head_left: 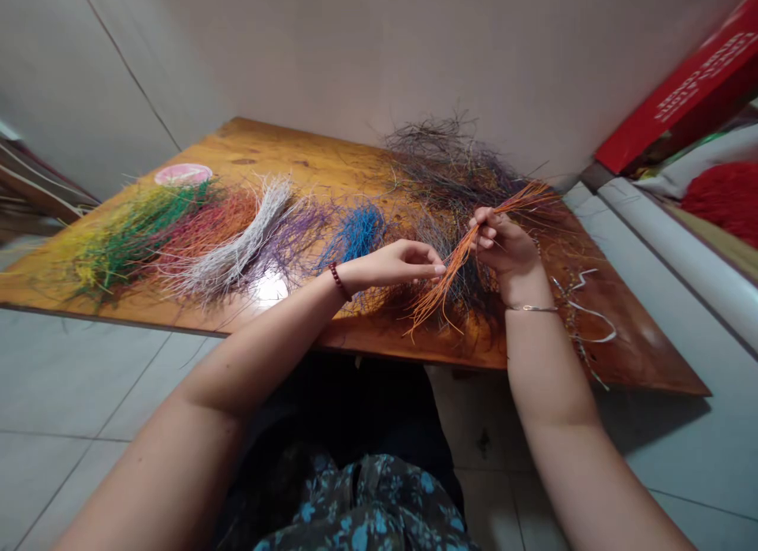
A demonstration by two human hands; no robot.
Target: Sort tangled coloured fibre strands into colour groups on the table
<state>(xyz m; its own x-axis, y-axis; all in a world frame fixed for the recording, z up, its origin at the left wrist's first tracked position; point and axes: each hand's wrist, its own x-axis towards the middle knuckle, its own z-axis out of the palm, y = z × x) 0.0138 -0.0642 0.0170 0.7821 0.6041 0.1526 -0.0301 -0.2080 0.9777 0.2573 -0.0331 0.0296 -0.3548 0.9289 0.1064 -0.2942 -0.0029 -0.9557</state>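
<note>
above the worktop, toward its right side, the right hand is grasping a bundle of orange strands, its loose ends fanning out. the left hand is holding its fingertips at the bundle; whether they are pinching any, i cannot tell. blue strands are lying beyond the left wrist.

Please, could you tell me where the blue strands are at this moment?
In the head view, the blue strands lie near the middle of the wooden table, just right of the purple strands, beyond and left of the left hand.
</note>
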